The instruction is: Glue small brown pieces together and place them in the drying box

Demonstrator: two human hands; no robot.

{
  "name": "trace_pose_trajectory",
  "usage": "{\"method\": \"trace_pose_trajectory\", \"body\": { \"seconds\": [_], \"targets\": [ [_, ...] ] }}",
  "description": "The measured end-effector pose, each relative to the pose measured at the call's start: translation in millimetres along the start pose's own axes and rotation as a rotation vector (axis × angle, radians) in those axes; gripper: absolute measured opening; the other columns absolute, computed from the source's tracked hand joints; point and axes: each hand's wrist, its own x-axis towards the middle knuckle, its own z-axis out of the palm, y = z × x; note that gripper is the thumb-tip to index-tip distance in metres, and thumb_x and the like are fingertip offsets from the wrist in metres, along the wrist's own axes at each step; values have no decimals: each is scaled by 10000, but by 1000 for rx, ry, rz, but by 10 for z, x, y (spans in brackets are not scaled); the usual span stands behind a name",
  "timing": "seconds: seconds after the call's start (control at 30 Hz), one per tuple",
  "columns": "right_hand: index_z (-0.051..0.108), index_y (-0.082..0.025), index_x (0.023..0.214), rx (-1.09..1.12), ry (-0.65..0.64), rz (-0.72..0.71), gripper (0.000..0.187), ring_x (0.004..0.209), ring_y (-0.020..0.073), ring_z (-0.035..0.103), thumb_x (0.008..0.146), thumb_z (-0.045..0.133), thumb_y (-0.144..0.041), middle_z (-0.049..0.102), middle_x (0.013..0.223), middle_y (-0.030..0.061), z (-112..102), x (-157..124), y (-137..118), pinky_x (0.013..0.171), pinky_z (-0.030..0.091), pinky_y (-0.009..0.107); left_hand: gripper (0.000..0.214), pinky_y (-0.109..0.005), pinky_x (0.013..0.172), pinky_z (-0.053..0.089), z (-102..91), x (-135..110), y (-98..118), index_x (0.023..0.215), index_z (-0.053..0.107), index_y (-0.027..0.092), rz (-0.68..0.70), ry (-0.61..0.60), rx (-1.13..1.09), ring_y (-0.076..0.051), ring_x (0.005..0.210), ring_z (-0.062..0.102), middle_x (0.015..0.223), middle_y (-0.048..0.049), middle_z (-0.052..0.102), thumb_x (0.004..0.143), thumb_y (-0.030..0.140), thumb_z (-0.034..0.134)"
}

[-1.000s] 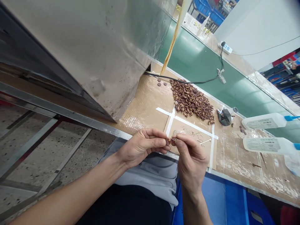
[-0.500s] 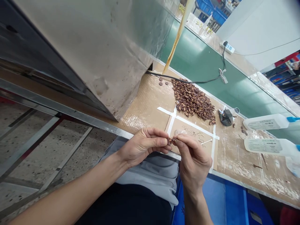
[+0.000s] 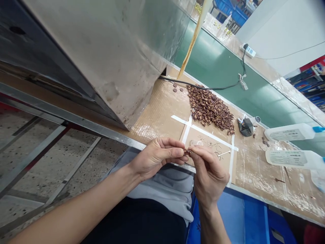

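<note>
My left hand [image 3: 156, 157] and my right hand [image 3: 209, 173] meet at the near edge of the cardboard-covered bench [image 3: 157, 115], fingertips pinched together on a tiny brown part [image 3: 187, 151] held between them. Just beyond my fingers lies a square marked out with white tape [image 3: 230, 162], with a few thin metal pins [image 3: 220, 153] and a small clear disc [image 3: 195, 143] inside it. Farther back sits a heap of small brown parts [image 3: 209, 108].
A large metal housing [image 3: 109, 51] rises at the left. A green conveyor belt [image 3: 223, 71] runs behind the bench, with a black cable [image 3: 218, 88] across it. Two white squeeze bottles [image 3: 291, 157] lie at the right, a small dark tool [image 3: 245, 126] near the heap.
The two hands stay pinched together on the small part; the fingers shift slightly and the view has drifted a little.
</note>
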Motion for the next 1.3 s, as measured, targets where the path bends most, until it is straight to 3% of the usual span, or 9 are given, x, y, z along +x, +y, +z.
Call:
{"method": "trace_pose_trajectory", "body": {
  "seconds": [0.17,0.37,0.47,0.57,0.67,0.77,0.83,1.03,1.3],
  "targets": [
    [899,-331,1254,-72,-21,-103,270,1125,230,861,1101,828,-120,889,1202,6,-30,5,3,1011,703,369,294,-232,796,724,35,7,-3,1008,931,139,6,17,16,-193,807,900,904,-97,918,797,224,1117],
    [904,-308,1197,-24,8,54,144,1114,248,849,1119,830,-213,885,1168,27,-82,-76,7,1006,705,407,377,-264,829,746,85,7,3,1156,927,150,1,30,114,-209,875,910,1076,-109,936,831,239,1098],
    [909,-308,1193,-48,91,97,114,1105,254,846,1110,848,-260,887,1153,30,-240,-130,40,961,708,398,395,-275,832,754,93,-1,34,1204,924,159,-12,45,157,-217,894,909,1194,-144,929,861,272,1083],
    [917,-289,1186,-182,246,110,101,1052,262,854,1101,864,-302,888,1127,39,-648,-173,223,945,703,403,418,-257,812,751,80,1,65,1244,924,174,-25,83,197,-211,868,903,1208,-156,926,878,306,1077],
    [918,-260,1178,-447,374,101,149,1032,281,856,1111,854,-375,891,1119,62,-1284,-257,547,984,686,437,441,-267,812,758,42,24,75,1234,930,169,-28,102,231,-224,853,903,1176,-165,926,857,330,1091],
    [912,-237,1167,-706,349,74,232,1049,289,860,1156,778,-426,894,1108,79,-1863,-405,893,1008,668,440,416,-278,809,764,2,57,74,1222,931,170,-39,117,264,-245,866,908,1164,-170,927,863,318,1080],
    [907,-232,1153,-775,310,61,266,1048,286,864,1179,731,-431,895,1108,81,-2078,-509,1087,990,675,428,416,-279,802,764,-11,72,77,1228,927,169,-44,130,290,-254,870,910,1146,-174,928,869,320,1074],
    [909,-254,1177,-789,294,39,220,1068,269,871,1189,721,-367,902,1134,65,-2133,-671,1392,1007,687,408,484,-286,802,766,-23,78,110,1231,925,145,-14,160,374,-246,816,902,1137,-205,926,841,374,1097],
    [900,-274,1216,-755,281,26,203,1090,264,863,1196,702,-313,899,1161,62,-2163,-674,1386,1010,680,397,539,-246,770,758,1,117,123,1176,943,146,14,264,448,-240,790,894,1134,-193,930,732,372,1150]
  ]
}}
